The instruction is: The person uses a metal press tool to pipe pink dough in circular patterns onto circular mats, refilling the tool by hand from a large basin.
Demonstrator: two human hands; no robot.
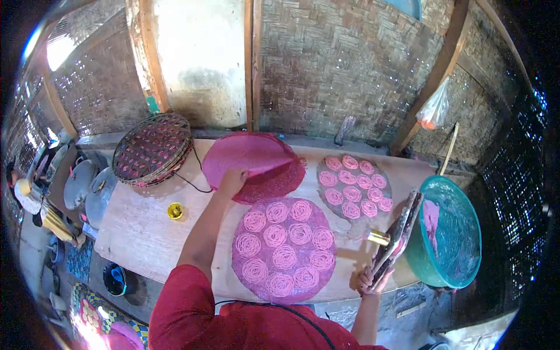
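Observation:
My left hand [234, 180] pinches the near edge of a round pink sheet [238, 153], whose edge is raised off the dark red round sheets [275, 186] beneath it. In my right hand [372, 281] is a long wooden hand press [398, 240] with a brass cylinder [379, 237] sticking out toward the left. Directly before me lies a round purple mesh mat [294, 276] bearing several coiled nests of pink strands [284, 257]. Farther right, a second round mat [323, 168] carries smaller pink coils [352, 194].
A green plastic basin [474, 236] with pink dough [431, 218] stands at the table's right end. Stacked woven trays [153, 148] sit at the back left of the wooden table [144, 236], behind a small yellow container [175, 211]. Metal lids [103, 192] lie farther left.

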